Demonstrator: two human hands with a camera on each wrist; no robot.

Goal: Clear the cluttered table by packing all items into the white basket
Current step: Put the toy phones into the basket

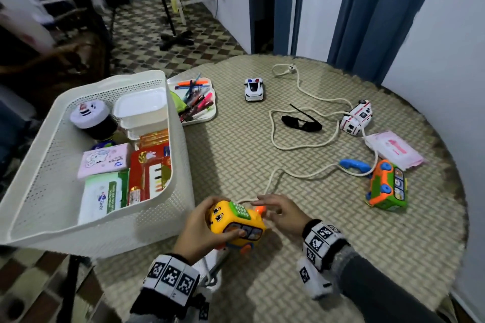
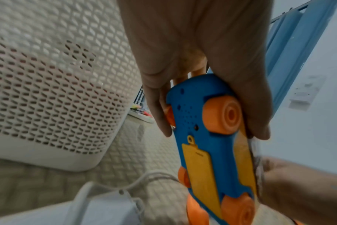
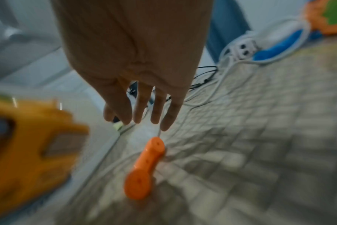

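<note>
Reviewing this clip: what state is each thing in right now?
Yellow toy phone: gripped by left hand.
Orange handset: off the phone, on the table.
Right hand: open, holding nothing.
White basket: partly filled.
Ambulance: tipped on its side.
Police car: upright.

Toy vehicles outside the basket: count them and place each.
4: police car far centre; ambulance tipped, far right; green bus on its side, right; yellow bus in left hand. More may be hidden.

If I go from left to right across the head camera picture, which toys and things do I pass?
White basket → pen tray → police car → sunglasses → ambulance → green toy bus.
</note>
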